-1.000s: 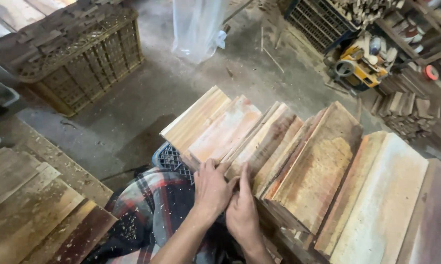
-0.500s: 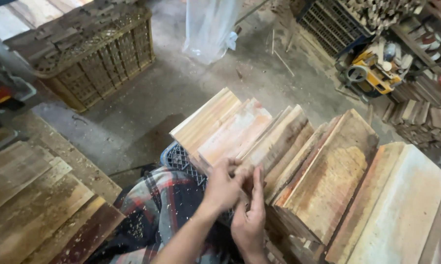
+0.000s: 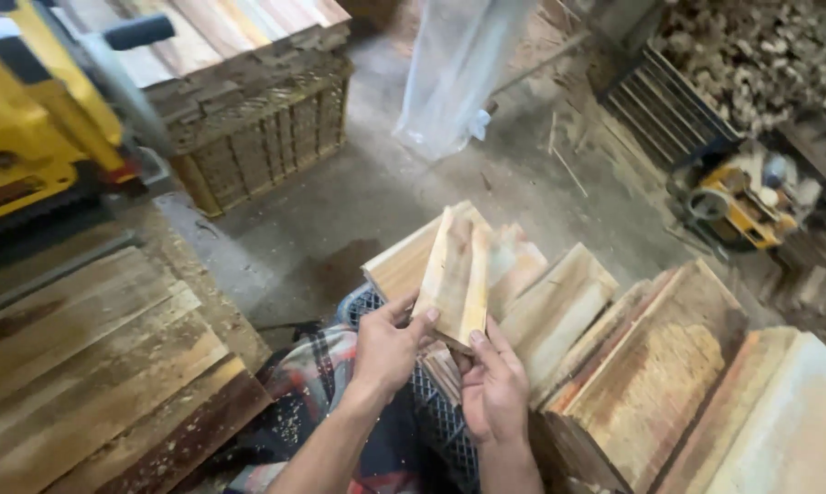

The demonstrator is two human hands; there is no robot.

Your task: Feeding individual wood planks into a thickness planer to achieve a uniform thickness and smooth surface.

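- A pale wood board, short and flat, is lifted clear of the row of boards that stand on edge to its right; it tilts upward and away from the person, grain side up, above the near end of that row.
- The left hand grips the board's lower left corner, thumb on top near the edge and fingers curled beneath, forearm reaching in from the bottom of the view.
- The right hand holds the board's lower right edge from below, palm turned up, fingers lying along the underside; both hands are clamped on the same piece.
- Just under the hands sits a dark plastic crate, with the person's plaid clothing beside it.
- To the left lies a stack of darker planks, and behind it a yellow machine.
- Farther off on the concrete floor stands a woven basket loaded with wood, and a clear plastic sheet hangs near it.
- At the right, a yellow power tool sits among wood scraps.
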